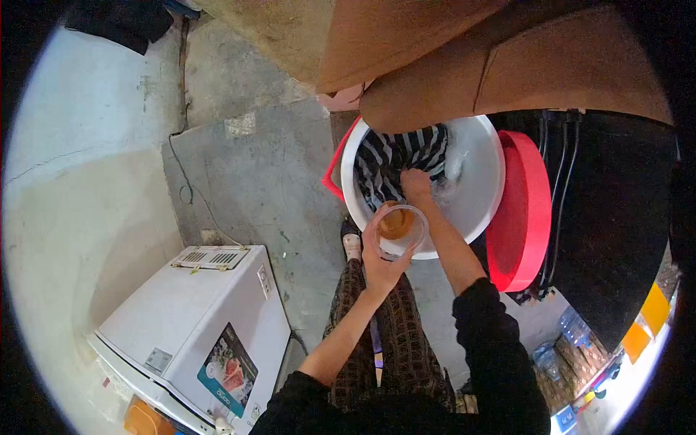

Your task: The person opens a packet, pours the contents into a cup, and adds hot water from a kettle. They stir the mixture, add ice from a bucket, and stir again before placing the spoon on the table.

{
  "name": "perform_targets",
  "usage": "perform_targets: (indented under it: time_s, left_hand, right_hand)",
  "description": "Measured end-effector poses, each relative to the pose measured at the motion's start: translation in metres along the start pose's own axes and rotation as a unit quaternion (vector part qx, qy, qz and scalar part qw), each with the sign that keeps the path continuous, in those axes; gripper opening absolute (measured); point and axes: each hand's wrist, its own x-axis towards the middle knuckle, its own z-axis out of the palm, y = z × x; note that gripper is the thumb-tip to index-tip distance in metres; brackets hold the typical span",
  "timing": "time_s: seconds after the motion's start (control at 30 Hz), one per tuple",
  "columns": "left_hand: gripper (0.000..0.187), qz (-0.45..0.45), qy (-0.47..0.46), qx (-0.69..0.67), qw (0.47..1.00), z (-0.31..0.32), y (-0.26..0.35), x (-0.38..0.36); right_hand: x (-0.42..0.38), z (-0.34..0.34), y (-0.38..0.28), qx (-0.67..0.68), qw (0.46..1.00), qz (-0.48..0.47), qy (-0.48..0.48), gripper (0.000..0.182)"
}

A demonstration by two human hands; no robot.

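My left hand (381, 267) grips a clear plastic tub (417, 243) with something amber-brown in its bottom, over the near rim of a large white basin (484, 170). Inside the basin lies a black-and-grey striped cloth (377, 161), bunched up, with whitish suds or water to its right. My right hand (416, 184) reaches down into the basin, its fingers closed on the cloth, whose folds gather around them. The fingertips of that hand are hidden.
A red-pink round basin or lid (533, 210) leans against the white basin's right side. Brown fabric (449, 80) hangs over the far rim. At lower left stands a white appliance (196, 312). Dark pipes or cables (562, 196) run along the right, and bottles (574, 326) stand at lower right.
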Motion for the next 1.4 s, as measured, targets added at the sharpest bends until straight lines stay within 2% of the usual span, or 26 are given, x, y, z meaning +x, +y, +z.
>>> perform_targets:
  time_s: [0.03, 0.13, 0.17, 0.23, 0.27, 0.3, 0.37, 0.5, 0.57, 0.7, 0.8, 0.9, 0.97, 1.03, 1.07, 1.13, 1.17, 1.23, 1.27, 1.33, 1.4]
  left_hand:
    - [0.084, 0.006, -0.007, -0.012, 1.000, -0.003, 0.001, 0.001]
    - [0.084, 0.003, -0.010, -0.016, 1.000, -0.008, 0.005, -0.003]
    - [0.084, 0.004, -0.010, -0.017, 1.000, -0.008, 0.004, -0.004]
    - [0.083, 0.007, -0.007, -0.024, 1.000, -0.008, 0.001, -0.006]
    - [0.083, 0.005, -0.006, -0.025, 1.000, -0.008, 0.000, -0.008]
    - [0.083, 0.008, -0.006, -0.009, 1.000, -0.008, 0.000, -0.008]
    - [0.082, 0.011, -0.008, 0.007, 1.000, -0.006, 0.002, -0.007]
    - [0.083, 0.005, -0.016, 0.005, 1.000, -0.005, 0.007, -0.007]
    - [0.083, 0.003, -0.018, 0.009, 1.000, -0.005, 0.008, -0.008]
    - [0.082, 0.009, -0.021, -0.003, 1.000, -0.006, 0.010, -0.009]
    - [0.082, 0.016, -0.020, -0.006, 1.000, -0.004, 0.006, -0.012]
    - [0.083, 0.020, -0.014, -0.015, 1.000, -0.003, 0.007, -0.013]
    - [0.082, 0.021, -0.010, -0.010, 1.000, -0.003, 0.011, -0.014]
    - [0.081, -0.012, -0.042, 0.041, 0.998, -0.005, 0.019, -0.012]
    - [0.081, -0.012, -0.042, 0.041, 0.998, -0.005, 0.018, -0.013]
    - [0.082, 0.001, -0.028, 0.002, 1.000, -0.003, 0.017, -0.014]
    - [0.082, 0.001, -0.027, 0.001, 1.000, -0.003, 0.016, -0.015]
    - [0.074, -0.007, -0.005, -0.018, 1.000, -0.003, 0.023, -0.014]
    - [0.074, -0.007, -0.004, -0.018, 1.000, -0.003, 0.023, -0.013]
    - [0.075, -0.005, -0.001, -0.030, 1.000, -0.003, 0.022, -0.012]
    - [0.075, -0.001, 0.008, -0.050, 0.999, -0.004, 0.017, -0.014]
  right_hand:
    - [0.007, 0.003, 0.001, 0.005, 1.000, -0.001, 0.002, 0.019]
    - [0.000, 0.013, 0.026, 0.146, 0.986, 0.074, -0.039, 0.023]
    - [-0.009, 0.014, 0.037, 0.144, 0.986, 0.075, -0.038, 0.023]
    - [-0.024, 0.020, 0.058, 0.292, 0.956, 0.017, 0.015, 0.025]
    - [-0.025, 0.025, 0.066, 0.280, 0.958, 0.037, -0.054, 0.027]
    - [-0.026, 0.042, 0.074, 0.281, 0.957, 0.038, -0.056, 0.027]
    - [-0.025, 0.077, 0.085, 0.449, 0.891, -0.039, 0.050, 0.026]
    - [-0.045, -0.002, 0.064, 0.352, 0.932, 0.006, 0.082, 0.024]
    - [-0.055, -0.043, 0.046, 0.223, 0.959, 0.121, 0.122, 0.020]
    - [-0.056, -0.065, 0.022, 0.230, 0.949, 0.119, 0.180, 0.018]
    - [-0.061, -0.083, 0.003, 0.307, 0.935, 0.026, 0.178, 0.018]
    - [-0.069, -0.080, -0.011, 0.312, 0.923, -0.007, 0.225, 0.018]
    - [-0.075, -0.070, -0.011, 0.291, 0.932, 0.006, 0.215, 0.017]
    - [-0.082, -0.071, -0.005, 0.260, 0.958, 0.017, 0.118, 0.018]
    - [-0.086, -0.072, -0.002, 0.260, 0.958, 0.016, 0.118, 0.018]
    - [-0.091, -0.075, 0.007, 0.374, 0.907, 0.105, 0.161, 0.020]
    - [-0.090, -0.073, 0.013, 0.373, 0.908, 0.105, 0.160, 0.020]
    - [-0.081, -0.068, 0.026, 0.345, 0.893, 0.208, 0.200, 0.022]
    - [-0.072, -0.060, 0.033, 0.345, 0.893, 0.207, 0.200, 0.022]
    - [-0.049, -0.031, 0.047, 0.286, 0.891, 0.238, 0.260, 0.022]
    - [-0.032, 0.001, 0.059, 0.308, 0.888, 0.223, 0.260, 0.022]
